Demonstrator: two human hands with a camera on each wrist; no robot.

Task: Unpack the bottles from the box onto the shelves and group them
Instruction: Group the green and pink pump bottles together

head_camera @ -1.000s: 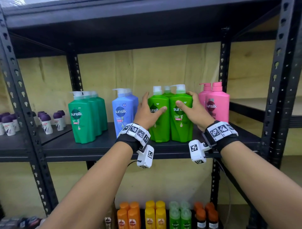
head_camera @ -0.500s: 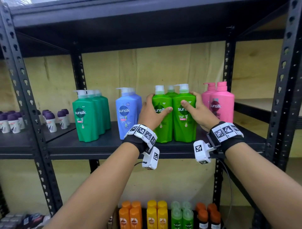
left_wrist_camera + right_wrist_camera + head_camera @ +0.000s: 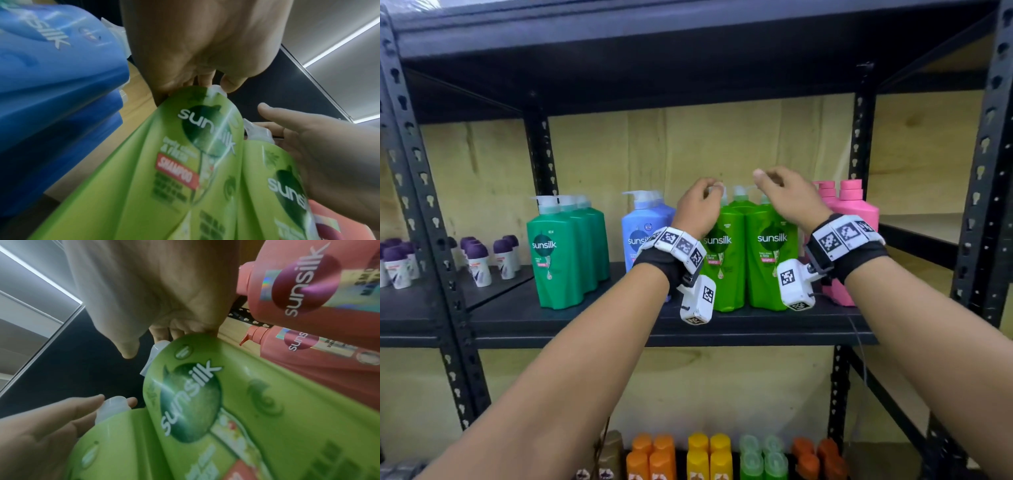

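Lime-green bottles [image 3: 748, 253] are being grouped, pump tops [image 3: 739, 191] lightly pinched by left hand [image 3: 697, 209] and right hand [image 3: 789, 198]; nozzle alignment judged next.

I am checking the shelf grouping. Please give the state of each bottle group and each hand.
Lime green Sunsilk bottles: upright, touching.
Dark green Sunsilk bottles: upright, in a row.
Blue Sunsilk bottles: upright.
Pink Sunsilk bottles: upright.
Left hand: fingers curled at a pump top.
Right hand: above the pump tops, grip unclear.
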